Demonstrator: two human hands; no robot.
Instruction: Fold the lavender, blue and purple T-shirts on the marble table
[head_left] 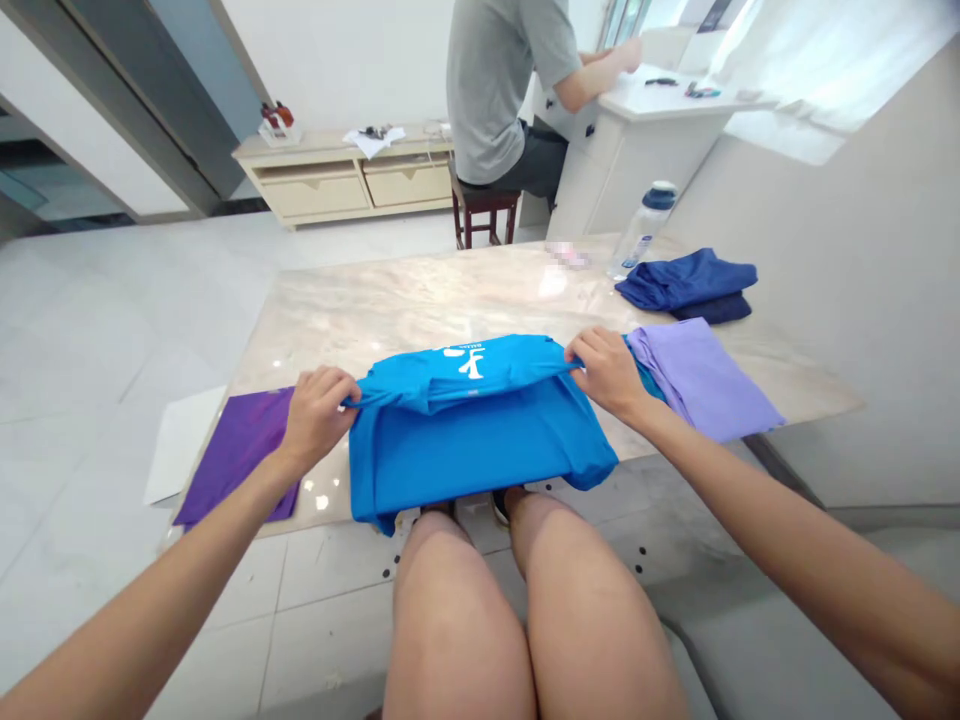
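A bright blue T-shirt (480,440) with a white print lies partly folded on the table, its near edge hanging over the table's front. My left hand (321,405) pinches the shirt's left side, and my right hand (604,368) grips its right side; between them the cloth is raised in a taut fold. Left of my left hand is a folded purple garment (244,450). Just beyond my right hand lies a folded lavender garment (705,380), with a bit of teal cloth showing at its left edge.
The marble-patterned table (360,300) stands before my knees. Toward its far right are a clear bottle (641,235) with a blue cap and a folded navy garment (690,280). Another person (495,100) sits on a stool at a white counter (667,100). A low cabinet (322,185) lines the wall.
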